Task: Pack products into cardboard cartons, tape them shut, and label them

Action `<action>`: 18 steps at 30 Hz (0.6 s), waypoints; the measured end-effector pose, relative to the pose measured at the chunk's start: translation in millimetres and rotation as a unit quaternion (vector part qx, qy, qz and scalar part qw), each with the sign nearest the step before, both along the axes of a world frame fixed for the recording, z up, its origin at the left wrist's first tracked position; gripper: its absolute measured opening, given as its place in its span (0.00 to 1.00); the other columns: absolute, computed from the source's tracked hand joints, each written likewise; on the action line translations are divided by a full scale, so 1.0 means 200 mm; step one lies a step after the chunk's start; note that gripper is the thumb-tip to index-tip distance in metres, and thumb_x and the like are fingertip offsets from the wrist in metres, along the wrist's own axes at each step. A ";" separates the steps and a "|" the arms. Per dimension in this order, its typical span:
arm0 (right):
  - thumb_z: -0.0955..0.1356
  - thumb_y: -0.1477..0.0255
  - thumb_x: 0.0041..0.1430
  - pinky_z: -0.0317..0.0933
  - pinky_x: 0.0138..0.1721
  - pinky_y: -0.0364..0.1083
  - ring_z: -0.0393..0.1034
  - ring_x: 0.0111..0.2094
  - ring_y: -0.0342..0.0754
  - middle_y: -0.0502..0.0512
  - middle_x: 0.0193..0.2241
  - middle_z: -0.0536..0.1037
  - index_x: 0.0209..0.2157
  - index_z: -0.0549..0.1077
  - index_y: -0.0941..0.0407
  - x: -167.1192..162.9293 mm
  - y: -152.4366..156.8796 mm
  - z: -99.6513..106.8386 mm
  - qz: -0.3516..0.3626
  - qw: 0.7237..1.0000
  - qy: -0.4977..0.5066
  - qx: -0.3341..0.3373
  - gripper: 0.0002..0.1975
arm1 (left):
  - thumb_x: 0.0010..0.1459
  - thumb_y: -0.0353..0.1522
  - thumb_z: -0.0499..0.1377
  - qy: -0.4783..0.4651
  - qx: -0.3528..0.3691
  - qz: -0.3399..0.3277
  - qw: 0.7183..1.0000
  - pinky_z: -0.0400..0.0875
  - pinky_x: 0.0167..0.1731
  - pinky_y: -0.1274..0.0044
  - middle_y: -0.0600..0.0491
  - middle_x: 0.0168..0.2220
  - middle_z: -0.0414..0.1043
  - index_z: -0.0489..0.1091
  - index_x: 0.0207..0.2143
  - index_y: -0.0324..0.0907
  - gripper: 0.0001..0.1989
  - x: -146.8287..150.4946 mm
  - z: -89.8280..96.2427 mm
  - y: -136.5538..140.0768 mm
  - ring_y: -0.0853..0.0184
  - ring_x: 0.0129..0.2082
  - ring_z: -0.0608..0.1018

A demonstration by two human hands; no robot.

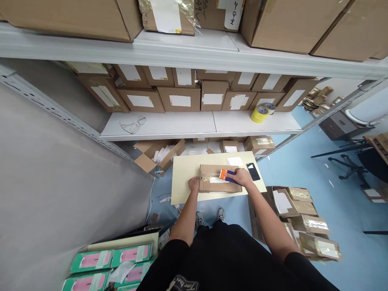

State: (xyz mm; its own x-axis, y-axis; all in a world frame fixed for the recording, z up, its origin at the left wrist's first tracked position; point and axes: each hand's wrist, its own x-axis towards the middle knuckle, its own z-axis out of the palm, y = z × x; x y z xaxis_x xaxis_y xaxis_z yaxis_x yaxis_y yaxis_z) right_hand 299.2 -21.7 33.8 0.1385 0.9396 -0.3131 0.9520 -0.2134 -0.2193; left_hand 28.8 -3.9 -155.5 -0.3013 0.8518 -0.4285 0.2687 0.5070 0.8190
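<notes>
A closed cardboard box (209, 188) with clear tape and a white label lies flat on a cream-coloured board (183, 169) in front of me. My left hand (194, 184) is closed against the box's left end, its fingertips partly hidden. In my right hand (241, 177) is a flat scraper-like tool (223, 174), orange at its tip and dark blue at the handle. Its orange end rests over the taped top of the box, by the label. Beyond the box are a sheet of white paper (235, 161) and a black phone (253, 171).
Shelves (169, 123) ahead hold labelled cartons, eyeglasses (133, 124) and yellow tape rolls (259, 114). An open carton (145, 163) sits left of the board. A large carton of packed boxes (298, 207) stands at right on the floor; green-and-pink boxes (97, 259) lie lower left.
</notes>
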 end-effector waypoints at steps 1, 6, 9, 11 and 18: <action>0.68 0.35 0.53 0.60 0.30 0.46 0.79 0.35 0.57 0.67 0.31 0.84 0.27 0.80 0.56 0.00 0.00 -0.01 0.003 1.000 0.002 -0.002 0.35 | 0.61 0.44 0.58 0.014 -0.007 0.012 1.000 0.74 0.47 0.67 0.38 0.46 0.81 0.76 0.50 0.38 0.22 -0.01 0.01 -0.01 0.52 0.50 0.81; 0.68 0.35 0.53 0.61 0.31 0.46 0.79 0.36 0.58 0.68 0.33 0.84 0.29 0.81 0.57 0.02 0.03 -0.02 0.014 1.000 0.002 -0.005 0.36 | 0.67 0.47 0.52 0.050 0.004 0.010 0.999 0.69 0.57 0.67 0.38 0.57 0.76 0.73 0.55 0.39 0.26 -0.03 0.10 0.00 0.53 0.59 0.76; 0.67 0.35 0.53 0.63 0.33 0.47 0.80 0.38 0.59 0.70 0.34 0.84 0.32 0.82 0.58 0.01 0.05 -0.02 0.020 1.000 -0.002 -0.011 0.37 | 0.68 0.50 0.50 0.027 0.038 -0.092 0.995 0.70 0.55 0.67 0.44 0.51 0.81 0.76 0.51 0.44 0.25 0.00 0.14 -0.01 0.54 0.54 0.79; 0.68 0.35 0.53 0.64 0.35 0.48 0.80 0.40 0.61 0.72 0.35 0.84 0.33 0.82 0.59 0.01 0.06 -0.02 0.020 1.000 -0.003 -0.013 0.38 | 0.67 0.52 0.52 0.025 0.040 -0.123 0.991 0.69 0.55 0.66 0.43 0.51 0.80 0.74 0.56 0.44 0.27 0.03 0.15 -0.02 0.53 0.54 0.80; 0.67 0.33 0.51 0.66 0.36 0.47 0.80 0.42 0.61 0.70 0.40 0.84 0.36 0.82 0.60 0.05 0.08 -0.04 0.024 0.998 -0.003 -0.066 0.41 | 0.71 0.52 0.42 0.099 -0.018 -0.144 0.985 0.68 0.57 0.65 0.41 0.58 0.76 0.56 0.72 0.43 0.35 0.09 0.14 -0.08 0.52 0.57 0.78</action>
State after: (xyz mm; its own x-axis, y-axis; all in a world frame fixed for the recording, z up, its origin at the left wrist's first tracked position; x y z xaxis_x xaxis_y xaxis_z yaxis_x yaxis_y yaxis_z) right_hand 308.8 -6.4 25.1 0.0972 0.8955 -0.4343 0.9628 -0.1951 -0.1868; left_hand 46.6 -20.5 -127.9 -0.1300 0.8997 -0.4168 0.5572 0.4140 0.7198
